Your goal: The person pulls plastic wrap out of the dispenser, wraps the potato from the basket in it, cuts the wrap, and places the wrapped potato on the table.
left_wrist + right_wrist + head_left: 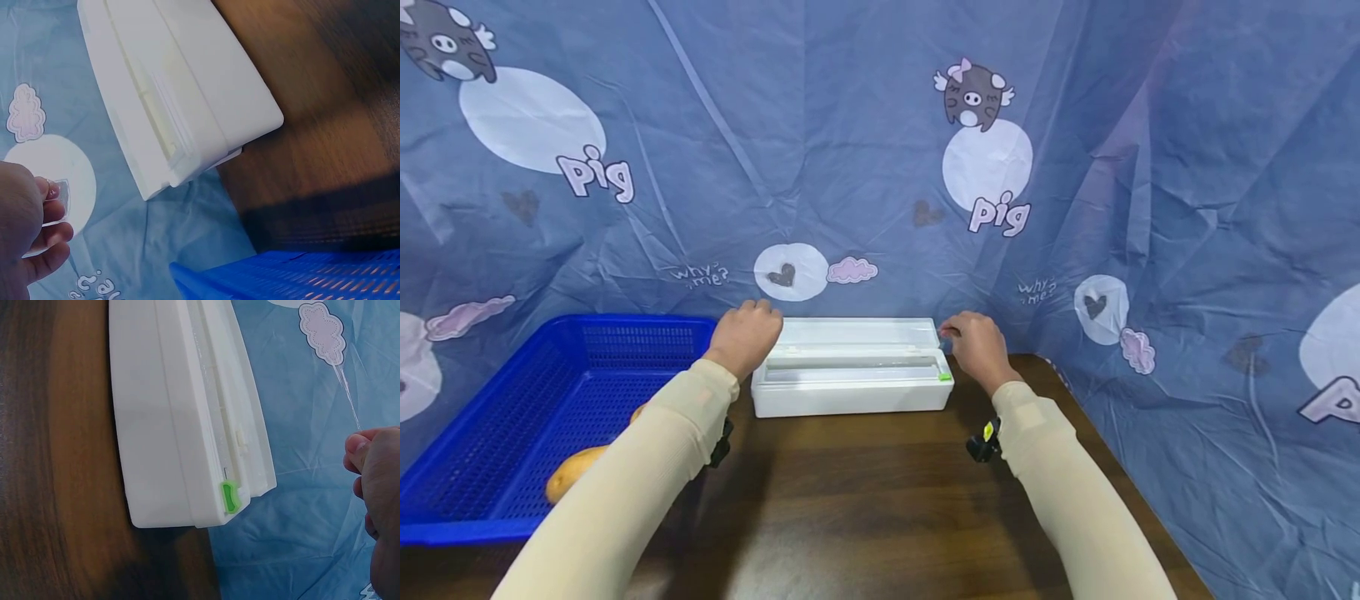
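A white cling film dispenser [850,397] sits at the back of the table with its lid [857,332] raised and a green slide cutter [230,497] at its right end. My left hand [747,337] is above the box's left end, pinching clear plastic film [60,203] between thumb and fingertips. Beyond the right end, my right hand [981,346] pinches clear film too, and a gathered strand of film [347,397] runs from its fingertips in the right wrist view. Both hands are higher than the box's front wall. Most of the film is too transparent to see between them.
To the left stands a blue plastic basket [567,333] with a potato [574,472] in it and another yellowish item [637,412] partly behind my left sleeve. Blue printed cloth [865,167] hangs behind the brown wooden table [865,500].
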Demonstrator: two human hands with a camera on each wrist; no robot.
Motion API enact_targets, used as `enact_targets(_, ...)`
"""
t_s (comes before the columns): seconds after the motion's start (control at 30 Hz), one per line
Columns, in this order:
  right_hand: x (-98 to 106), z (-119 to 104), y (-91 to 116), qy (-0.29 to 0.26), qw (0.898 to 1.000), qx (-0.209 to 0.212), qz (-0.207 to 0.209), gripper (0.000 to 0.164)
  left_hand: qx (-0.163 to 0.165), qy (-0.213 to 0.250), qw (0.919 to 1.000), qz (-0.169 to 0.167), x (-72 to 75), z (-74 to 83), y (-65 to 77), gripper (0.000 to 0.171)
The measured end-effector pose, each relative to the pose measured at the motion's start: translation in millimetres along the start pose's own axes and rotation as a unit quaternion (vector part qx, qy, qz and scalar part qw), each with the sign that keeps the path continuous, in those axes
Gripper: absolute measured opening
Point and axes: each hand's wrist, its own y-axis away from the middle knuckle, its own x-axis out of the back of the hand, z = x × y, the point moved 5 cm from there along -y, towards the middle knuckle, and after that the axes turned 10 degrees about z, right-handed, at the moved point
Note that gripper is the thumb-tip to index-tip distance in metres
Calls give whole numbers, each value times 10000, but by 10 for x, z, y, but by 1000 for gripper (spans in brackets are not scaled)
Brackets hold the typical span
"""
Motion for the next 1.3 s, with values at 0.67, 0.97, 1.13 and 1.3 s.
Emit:
enact_targets(0.67,72,-31,-36,-22,10000,-9,8,9,-13,62,9999,143,81,-15,-34,9)
enact_targets(0.97,88,-23,-45,-30,10000,-62,-8,10,-71,-21,9998,192,98,-12,-48,8)
enact_targets(1.13,103,-30,-52,-21,10000,-34,22,10,-98,-35,9994,332,112,-17,-50,9)
enact_targets(1.3,120,-41,-56,-8,10000,38,73,10,-133,-35,9992,370,135,-17,-50,10)
